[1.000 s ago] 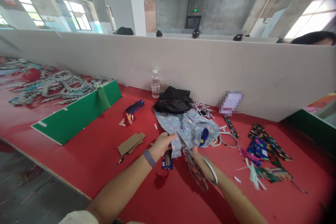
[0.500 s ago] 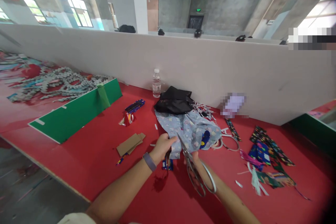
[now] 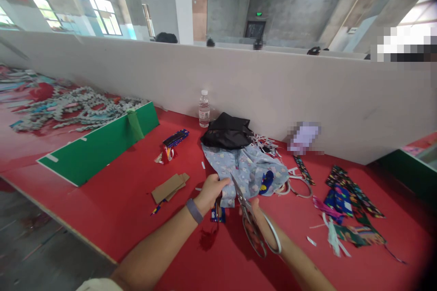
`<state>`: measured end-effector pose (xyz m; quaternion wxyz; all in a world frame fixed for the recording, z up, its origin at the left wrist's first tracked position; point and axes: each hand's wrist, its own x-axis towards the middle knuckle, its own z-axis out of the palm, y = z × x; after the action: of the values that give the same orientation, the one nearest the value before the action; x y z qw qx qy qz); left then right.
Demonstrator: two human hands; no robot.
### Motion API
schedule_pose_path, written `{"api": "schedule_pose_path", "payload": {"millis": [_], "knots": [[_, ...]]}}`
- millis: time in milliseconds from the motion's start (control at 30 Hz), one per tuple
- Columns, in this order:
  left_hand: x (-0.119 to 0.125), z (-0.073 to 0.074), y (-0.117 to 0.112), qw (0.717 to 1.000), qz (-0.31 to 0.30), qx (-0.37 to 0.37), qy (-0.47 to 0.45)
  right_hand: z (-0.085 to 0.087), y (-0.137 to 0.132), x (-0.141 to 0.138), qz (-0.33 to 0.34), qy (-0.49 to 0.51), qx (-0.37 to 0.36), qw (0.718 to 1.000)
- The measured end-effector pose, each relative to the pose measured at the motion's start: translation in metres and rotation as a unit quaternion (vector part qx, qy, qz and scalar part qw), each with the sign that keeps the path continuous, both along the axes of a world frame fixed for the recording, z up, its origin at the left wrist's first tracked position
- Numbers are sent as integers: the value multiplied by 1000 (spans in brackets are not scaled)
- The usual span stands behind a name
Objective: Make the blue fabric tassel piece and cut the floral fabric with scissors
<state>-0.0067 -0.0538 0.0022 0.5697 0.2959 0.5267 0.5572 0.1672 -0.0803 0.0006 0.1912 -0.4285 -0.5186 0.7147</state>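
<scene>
My left hand [image 3: 210, 189] pinches the near left edge of a light blue floral cloth [image 3: 251, 163] that lies spread on the red table. In my right hand [image 3: 255, 211] is a pair of scissors [image 3: 243, 200], with the large loop handles hanging toward me. The blade tips point away from me and reach over the cloth, close to my left fingertips. A dark blue patterned scrap [image 3: 266, 182] rests on the cloth's right part. Just below my left hand, a small blue patterned piece [image 3: 217, 213] and a red tangle of thread [image 3: 208, 236] lie on the table.
A black bag [image 3: 228, 131] and a water bottle [image 3: 204, 109] stand by the white partition [image 3: 164, 72]. Brown card pieces [image 3: 170, 187] lie left, patterned fabric strips [image 3: 355, 195] right. A green divider [image 3: 102, 143] borders a heap of grey braided strands [image 3: 82, 104].
Almost nothing differs. The camera view has shifted very slightly; both hands, the cloth and the scissors keep nearly the same places.
</scene>
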Motion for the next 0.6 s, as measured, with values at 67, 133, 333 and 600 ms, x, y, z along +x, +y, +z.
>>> {"api": "schedule_pose_path", "payload": {"millis": [67, 133, 333, 600], "knots": [[0, 0, 0, 1000, 2, 0, 3, 0, -1, -1, -1, -5, 4, 1000], [0, 0, 0, 1000, 3, 0, 5, 1, -2, -1, 0, -13, 10, 1000], [0, 0, -1, 1000, 3, 5, 5, 0, -4, 0, -1, -30, 33, 999], [1, 1, -1, 1000, 4, 9, -5, -1, -7, 1, -5, -48, 57, 997]]}}
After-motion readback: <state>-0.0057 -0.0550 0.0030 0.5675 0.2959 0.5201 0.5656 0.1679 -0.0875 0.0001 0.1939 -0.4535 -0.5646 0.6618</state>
